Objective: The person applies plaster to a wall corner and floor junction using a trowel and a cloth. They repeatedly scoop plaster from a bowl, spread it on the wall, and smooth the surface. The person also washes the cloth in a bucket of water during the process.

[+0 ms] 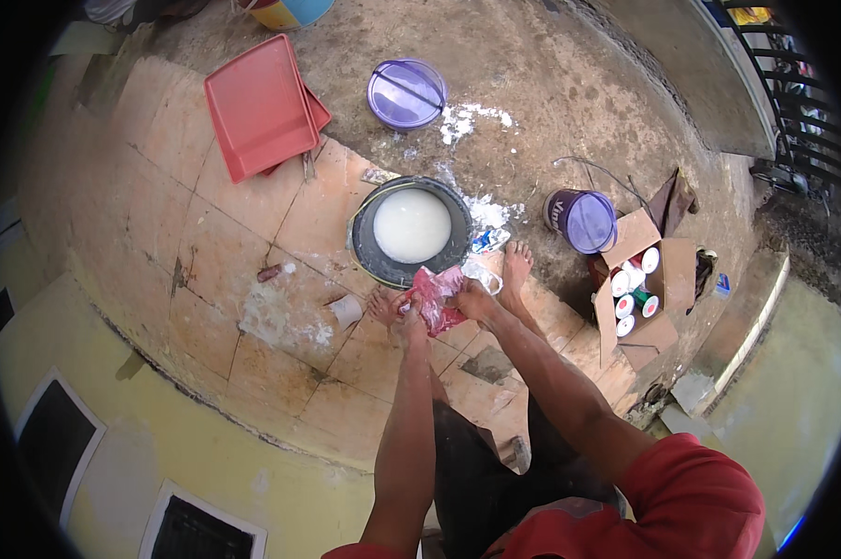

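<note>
A crumpled red-and-pink plastic bag (439, 285), dusted with white, is held between my two hands at the near rim of a dark bucket (368, 253). My left hand (413, 319) is closed on the bag's left side, and my right hand (474, 301) grips its right side. What the bag holds, if anything, is hidden. White liquid (411, 225) fills much of the bucket. Beside the bucket's right side lie a small blue-and-white packet (488, 241) and a clear plastic bag (481, 275), close to my right foot.
Red trays (257, 107) lie at the far left. A purple lid (406, 93) rests beyond the bucket, near white powder (474, 119). To the right stand a purple pail (581, 221) and an open cardboard box (676, 270) of capped containers. A white cup-like object (346, 311) lies by my left foot.
</note>
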Tool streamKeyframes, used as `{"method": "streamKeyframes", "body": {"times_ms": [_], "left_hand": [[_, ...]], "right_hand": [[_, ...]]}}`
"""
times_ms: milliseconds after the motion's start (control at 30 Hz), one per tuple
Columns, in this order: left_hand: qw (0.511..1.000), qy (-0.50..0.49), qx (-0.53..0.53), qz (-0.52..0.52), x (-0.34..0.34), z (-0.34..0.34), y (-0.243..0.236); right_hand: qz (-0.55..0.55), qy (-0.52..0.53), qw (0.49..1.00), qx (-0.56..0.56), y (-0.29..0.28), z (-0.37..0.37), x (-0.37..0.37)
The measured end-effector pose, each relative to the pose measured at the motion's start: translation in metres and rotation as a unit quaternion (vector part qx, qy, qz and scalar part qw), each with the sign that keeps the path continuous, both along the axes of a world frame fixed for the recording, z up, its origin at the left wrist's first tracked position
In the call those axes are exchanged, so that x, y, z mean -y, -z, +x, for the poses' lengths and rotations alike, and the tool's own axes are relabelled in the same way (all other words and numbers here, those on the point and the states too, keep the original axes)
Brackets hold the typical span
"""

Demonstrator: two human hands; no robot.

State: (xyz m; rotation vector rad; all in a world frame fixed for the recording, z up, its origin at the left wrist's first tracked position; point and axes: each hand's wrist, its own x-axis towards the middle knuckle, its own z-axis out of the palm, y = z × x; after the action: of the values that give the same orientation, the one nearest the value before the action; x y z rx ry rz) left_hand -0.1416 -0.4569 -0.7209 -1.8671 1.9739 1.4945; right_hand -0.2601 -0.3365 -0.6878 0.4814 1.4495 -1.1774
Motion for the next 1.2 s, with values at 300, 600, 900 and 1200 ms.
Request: {"method": "streamKeyframes", "body": {"times_ms": [300, 600, 900, 1200], "left_hand": [[0.980, 0.178, 0.092, 0.005, 0.057, -0.056, 0.073], [0.936, 0.280, 0.212, 0.021, 0.072, -0.101, 0.236], [0.963, 0.014, 0.238, 0.123, 0.036, -0.079, 0.323], [0.989, 0.147, 0.018, -0.005, 0.046, -0.076, 0.226]], "right_hand": [[0.171, -0.268, 0.891, -0.325, 0.086, -0.059, 0.069], [0.244, -0.385, 0.844, -0.283, 0.249, -0.074, 0.104], [0.271, -0.292, 0.851, -0.343, 0.314, -0.068, 0.045], [0.122, -0.179, 0.893, -0.394, 0.180, -0.086, 0.082]]}}
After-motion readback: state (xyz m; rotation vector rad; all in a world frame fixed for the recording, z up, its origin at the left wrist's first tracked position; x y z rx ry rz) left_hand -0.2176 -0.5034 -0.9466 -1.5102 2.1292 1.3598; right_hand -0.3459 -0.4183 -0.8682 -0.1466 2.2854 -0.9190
